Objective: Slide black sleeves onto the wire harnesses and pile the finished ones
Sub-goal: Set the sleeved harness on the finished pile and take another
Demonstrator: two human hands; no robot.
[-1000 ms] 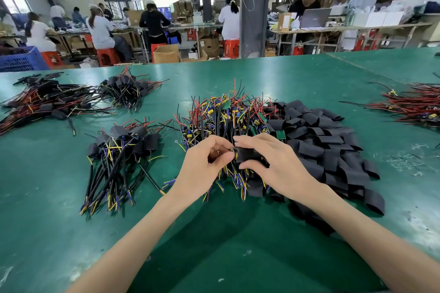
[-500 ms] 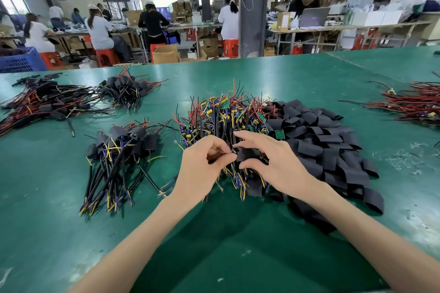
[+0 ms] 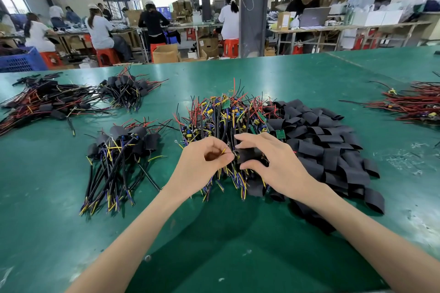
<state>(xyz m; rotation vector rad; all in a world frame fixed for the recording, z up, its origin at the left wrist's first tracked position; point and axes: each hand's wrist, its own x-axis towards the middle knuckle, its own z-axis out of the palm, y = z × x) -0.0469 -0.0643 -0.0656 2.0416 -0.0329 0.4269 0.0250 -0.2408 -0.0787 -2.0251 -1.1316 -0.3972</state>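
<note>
My left hand [image 3: 202, 164] pinches a harness's wires [image 3: 224, 150] and my right hand [image 3: 276, 164] grips a sleeve [image 3: 248, 155] touching them, above the harness heap [image 3: 221, 119], with loose sleeves [image 3: 333, 150] right and the finished pile [image 3: 121, 150] left on the table [image 3: 214, 245].

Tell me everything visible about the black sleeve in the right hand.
The sleeve is a short, matte black, flattened tube, seemingly soft plastic. It lies roughly level above the harness pile, mouth toward the left hand. The right hand pinches it between thumb and fingers; the left hand pinches thin wires at its mouth.
</note>
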